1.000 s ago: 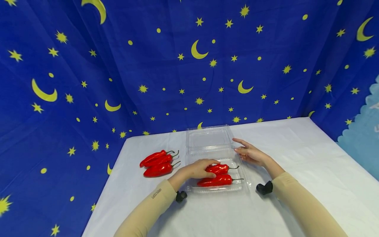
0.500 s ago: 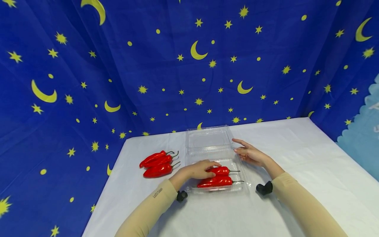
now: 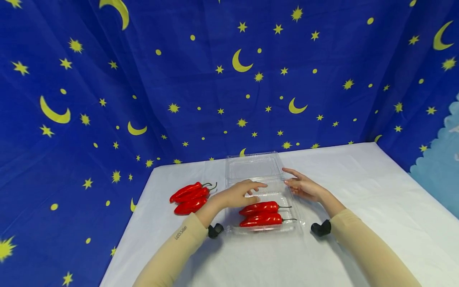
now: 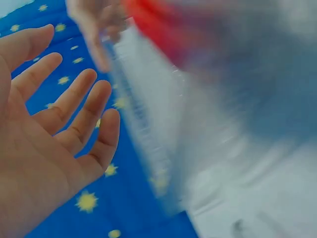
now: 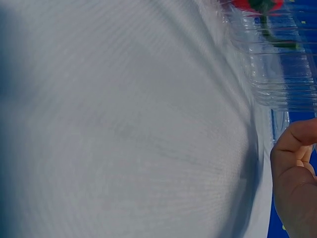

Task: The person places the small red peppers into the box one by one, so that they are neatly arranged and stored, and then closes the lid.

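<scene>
A clear plastic clamshell box (image 3: 292, 199) lies with its lid (image 3: 254, 167) folded back. Two red peppers with green stems rest side by side in its base, the rear pepper (image 3: 259, 208) and the front pepper (image 3: 261, 220). Just above and behind them hovers my left hand (image 3: 238, 194), holding nothing; its fingers are spread and relaxed in the left wrist view (image 4: 54, 119). At the right edge of the box, near the hinge, is my right hand (image 3: 303, 187), index finger extended and fingertips touching the plastic. The right wrist view shows only part of that hand (image 5: 297, 178).
Left of the box, several more red peppers (image 3: 188, 192) lie together on the white tablecloth (image 3: 355, 187), partly behind my left forearm. A blue curtain (image 3: 201, 79) with yellow stars and moons hangs behind the table and at its sides.
My left hand has let go of the rear pepper and lifted up and back from it. Both peppers stay in the box. My right hand keeps its place at the box edge.
</scene>
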### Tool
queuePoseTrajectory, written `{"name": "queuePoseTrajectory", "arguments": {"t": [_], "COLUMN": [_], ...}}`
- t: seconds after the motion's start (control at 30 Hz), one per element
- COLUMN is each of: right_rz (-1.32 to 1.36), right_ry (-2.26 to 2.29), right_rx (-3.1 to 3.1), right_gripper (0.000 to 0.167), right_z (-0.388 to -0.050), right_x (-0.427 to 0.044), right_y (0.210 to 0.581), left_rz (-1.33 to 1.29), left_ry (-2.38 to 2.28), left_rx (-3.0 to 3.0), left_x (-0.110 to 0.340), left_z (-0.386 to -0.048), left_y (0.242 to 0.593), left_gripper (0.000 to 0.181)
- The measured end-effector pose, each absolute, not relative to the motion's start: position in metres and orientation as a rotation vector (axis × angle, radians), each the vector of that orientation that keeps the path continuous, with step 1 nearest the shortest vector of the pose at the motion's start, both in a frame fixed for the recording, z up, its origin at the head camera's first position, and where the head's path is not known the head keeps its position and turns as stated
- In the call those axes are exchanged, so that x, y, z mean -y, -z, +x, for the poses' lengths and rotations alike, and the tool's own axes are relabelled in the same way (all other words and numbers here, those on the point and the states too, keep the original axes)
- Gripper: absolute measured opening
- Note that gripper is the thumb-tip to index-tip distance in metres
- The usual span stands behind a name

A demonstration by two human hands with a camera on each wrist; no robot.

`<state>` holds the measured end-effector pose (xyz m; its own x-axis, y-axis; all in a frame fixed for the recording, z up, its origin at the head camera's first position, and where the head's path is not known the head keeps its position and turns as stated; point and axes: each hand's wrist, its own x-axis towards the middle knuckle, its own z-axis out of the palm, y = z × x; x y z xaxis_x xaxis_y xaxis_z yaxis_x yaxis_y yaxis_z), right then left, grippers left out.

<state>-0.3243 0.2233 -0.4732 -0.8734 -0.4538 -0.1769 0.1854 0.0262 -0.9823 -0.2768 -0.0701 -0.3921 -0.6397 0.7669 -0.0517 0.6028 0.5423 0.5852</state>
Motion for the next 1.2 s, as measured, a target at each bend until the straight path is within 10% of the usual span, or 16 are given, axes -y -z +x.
{"name": "queuePoseTrajectory", "arguments": {"t": [0.53, 1.2], "right_rz": [-0.251, -0.242], "right_ry": [1.924, 1.929], "right_rx": [-1.830, -1.817], "right_gripper": [0.071, 0.071], "right_z": [-0.323, -0.322], "right_x": [-0.224, -0.223], "right_y": [0.469, 0.472], "left_rz": [1.212, 0.812], "left_ry": [-1.109, -1.336], "left_rx": [-2.683, -2.781], "left_x": [0.123, 0.193], "left_z": [-0.270, -0.269], "left_y": [0.322, 0.373], "left_gripper": [0.045, 0.048]}}
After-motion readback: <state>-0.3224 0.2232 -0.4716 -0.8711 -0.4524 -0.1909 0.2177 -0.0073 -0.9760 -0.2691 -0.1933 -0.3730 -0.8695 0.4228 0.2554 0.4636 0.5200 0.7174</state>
